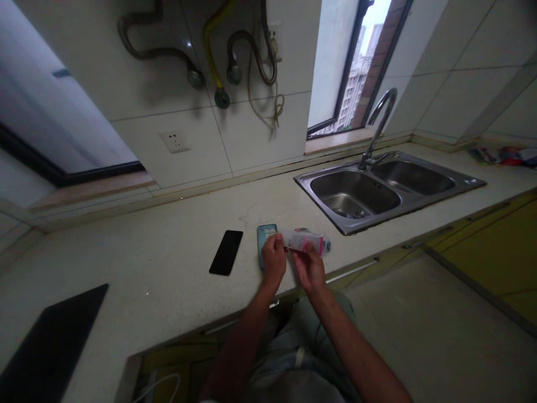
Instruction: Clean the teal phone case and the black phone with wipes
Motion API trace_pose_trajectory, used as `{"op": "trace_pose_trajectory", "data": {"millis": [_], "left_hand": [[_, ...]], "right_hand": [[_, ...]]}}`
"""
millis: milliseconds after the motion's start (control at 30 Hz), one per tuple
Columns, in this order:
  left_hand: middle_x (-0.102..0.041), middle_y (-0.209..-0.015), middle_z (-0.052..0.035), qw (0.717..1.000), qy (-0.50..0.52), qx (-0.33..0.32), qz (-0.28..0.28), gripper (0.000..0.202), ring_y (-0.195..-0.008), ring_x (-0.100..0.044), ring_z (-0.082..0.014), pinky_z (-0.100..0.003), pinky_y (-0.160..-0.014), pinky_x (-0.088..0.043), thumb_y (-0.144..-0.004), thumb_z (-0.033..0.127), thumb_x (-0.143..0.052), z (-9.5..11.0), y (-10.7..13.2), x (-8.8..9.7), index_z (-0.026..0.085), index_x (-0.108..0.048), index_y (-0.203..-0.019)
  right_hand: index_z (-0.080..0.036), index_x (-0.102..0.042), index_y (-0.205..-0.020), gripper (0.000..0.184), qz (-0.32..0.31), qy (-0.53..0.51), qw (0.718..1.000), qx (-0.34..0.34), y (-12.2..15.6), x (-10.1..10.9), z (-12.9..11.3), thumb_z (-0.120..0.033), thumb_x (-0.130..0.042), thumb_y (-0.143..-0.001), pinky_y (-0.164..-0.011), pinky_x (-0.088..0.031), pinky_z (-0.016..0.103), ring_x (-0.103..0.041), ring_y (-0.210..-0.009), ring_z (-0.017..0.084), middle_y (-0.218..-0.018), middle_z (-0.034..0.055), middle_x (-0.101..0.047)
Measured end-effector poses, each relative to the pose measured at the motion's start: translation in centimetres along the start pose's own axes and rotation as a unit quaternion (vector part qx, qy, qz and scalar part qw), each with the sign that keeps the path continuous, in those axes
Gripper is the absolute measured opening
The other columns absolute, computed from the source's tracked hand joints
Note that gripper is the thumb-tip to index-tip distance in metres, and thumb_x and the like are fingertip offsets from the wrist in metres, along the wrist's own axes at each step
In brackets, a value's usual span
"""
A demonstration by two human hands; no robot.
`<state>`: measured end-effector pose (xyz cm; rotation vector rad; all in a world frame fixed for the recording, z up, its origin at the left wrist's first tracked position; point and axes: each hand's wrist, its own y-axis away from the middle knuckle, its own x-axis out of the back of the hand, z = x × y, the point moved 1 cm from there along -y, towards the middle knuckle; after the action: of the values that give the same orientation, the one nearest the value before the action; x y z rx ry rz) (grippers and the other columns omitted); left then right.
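My left hand [273, 259] and my right hand [309, 267] are close together over the front edge of a pale countertop [159, 257]. Both pinch a small white and pink packet [305, 240], the left at its near end, the right underneath it. The fingers of both hands are closed on it. A teal phone [264, 235] lies face down under my left hand, partly hidden by it. A black phone [226, 252] lies screen up a little to the left.
A steel double sink [428, 204] with a curved tap [380, 120] is set in the counter at the right. A black cooktop [50, 341] sits at the front left. Hoses and a wall socket [175, 141] are on the tiled wall. Yellow cabinet fronts [499, 246] run below.
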<state>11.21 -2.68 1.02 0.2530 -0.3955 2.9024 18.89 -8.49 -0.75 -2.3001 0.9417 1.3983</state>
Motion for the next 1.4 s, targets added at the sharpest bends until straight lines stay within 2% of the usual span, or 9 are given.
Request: {"op": "trace_pose_trajectory", "data": {"millis": [267, 500, 700, 800, 900, 1033, 1133, 1267, 1400], "left_hand": [[-0.062, -0.072, -0.0076, 0.999, -0.036, 0.007, 0.011, 0.052, -0.077, -0.062, -0.0220, -0.032, -0.073, -0.046, -0.097, 0.060, -0.032, 0.2, 0.3, -0.7, 0.021, -0.057, -0.074], [-0.060, -0.068, -0.0040, 0.994, 0.036, 0.102, 0.033, 0.050, -0.060, -0.056, -0.0158, -0.027, -0.059, -0.043, -0.098, 0.057, -0.031, -0.4, 0.5, -1.5, 0.020, -0.055, -0.074], [-0.064, -0.074, -0.0057, 0.981, 0.026, 0.130, -0.138, 0.059, -0.048, -0.053, -0.0136, -0.027, -0.053, -0.042, -0.101, 0.056, -0.019, -0.1, -1.9, -2.3, 0.015, -0.062, -0.097], [-0.069, -0.098, -0.0110, 0.980, -0.098, 0.014, -0.170, 0.042, -0.076, -0.065, -0.0173, -0.028, -0.071, -0.049, -0.101, 0.044, -0.034, 0.6, -4.0, -3.1, 0.015, -0.063, -0.113], [-0.060, -0.128, -0.0171, 0.916, -0.287, -0.105, -0.260, 0.045, -0.106, -0.064, -0.0252, -0.032, -0.088, -0.048, -0.090, 0.039, -0.062, 0.8, -5.2, -4.5, 0.016, -0.060, -0.129], [-0.063, -0.122, -0.0156, 0.847, -0.386, -0.134, -0.340, 0.032, -0.105, -0.065, -0.0272, -0.034, -0.087, -0.049, -0.088, 0.038, -0.065, 0.3, -5.8, -6.0, 0.018, -0.070, -0.112], [-0.070, -0.111, -0.0132, 0.866, -0.356, -0.146, -0.320, 0.026, -0.109, -0.064, -0.0239, -0.033, -0.094, -0.046, -0.092, 0.024, -0.056, 0.3, -6.2, -6.0, 0.017, -0.070, -0.113], [-0.073, -0.102, -0.0093, 0.905, -0.285, -0.121, -0.291, 0.056, -0.096, -0.066, -0.0209, -0.032, -0.089, -0.047, -0.083, 0.012, -0.063, 0.9, -7.0, -3.9, 0.017, -0.052, -0.138], [-0.072, -0.087, -0.0052, 0.940, -0.215, -0.112, -0.240, 0.039, -0.083, -0.063, -0.0196, -0.032, -0.083, -0.046, -0.076, 0.008, -0.065, 1.9, -8.2, -0.9, 0.021, -0.067, -0.112]], "right_hand": [[-0.018, -0.068, -0.106, 0.045, 0.041, 0.015, 0.998, 0.034, 0.9, 0.0, -0.2, -0.037, -0.087, -0.069, -0.098, -0.055, 0.044, -0.069, -0.104, 0.023, -0.104, 0.0061, -0.075], [-0.023, -0.068, -0.100, 0.033, 0.065, -0.051, 0.996, 0.046, 0.6, 0.0, -2.0, -0.039, -0.082, -0.075, -0.077, -0.063, 0.036, -0.072, -0.096, 0.020, -0.101, 0.0028, -0.076], [-0.026, -0.068, -0.095, 0.025, 0.088, -0.080, 0.989, 0.090, -1.5, 1.7, -5.2, -0.033, -0.081, -0.075, -0.079, -0.063, 0.036, -0.073, -0.089, 0.017, -0.095, -0.0026, -0.077], [-0.023, -0.069, -0.098, 0.027, 0.107, -0.107, 0.984, 0.091, -3.1, 3.4, -7.1, -0.037, -0.079, -0.077, -0.082, -0.062, 0.033, -0.073, -0.090, 0.016, -0.094, -0.0002, -0.078], [-0.022, -0.069, -0.094, 0.022, 0.130, -0.135, 0.978, 0.088, -4.5, 5.0, -8.4, -0.038, -0.075, -0.080, -0.081, -0.063, 0.033, -0.074, -0.087, 0.016, -0.089, 0.0002, -0.078], [-0.019, -0.068, -0.094, 0.021, 0.155, -0.160, 0.973, 0.065, -5.6, 6.3, -8.8, -0.038, -0.069, -0.085, -0.080, -0.063, 0.034, -0.074, -0.083, 0.016, -0.086, 0.0021, -0.079], [-0.020, -0.069, -0.097, 0.021, 0.139, -0.165, 0.975, 0.049, -5.8, 6.5, -8.4, -0.038, -0.070, -0.085, -0.082, -0.063, 0.036, -0.074, -0.087, 0.017, -0.090, 0.0019, -0.079], [-0.022, -0.069, -0.099, 0.021, 0.109, -0.154, 0.981, 0.036, -5.5, 6.3, -7.7, -0.036, -0.072, -0.084, -0.084, -0.061, 0.038, -0.073, -0.092, 0.017, -0.095, 0.0008, -0.079], [-0.022, -0.069, -0.103, 0.024, 0.091, -0.144, 0.985, 0.019, -4.8, 6.2, -7.7, -0.036, -0.072, -0.084, -0.084, -0.060, 0.038, -0.073, -0.095, 0.018, -0.100, 0.0014, -0.079]]}}
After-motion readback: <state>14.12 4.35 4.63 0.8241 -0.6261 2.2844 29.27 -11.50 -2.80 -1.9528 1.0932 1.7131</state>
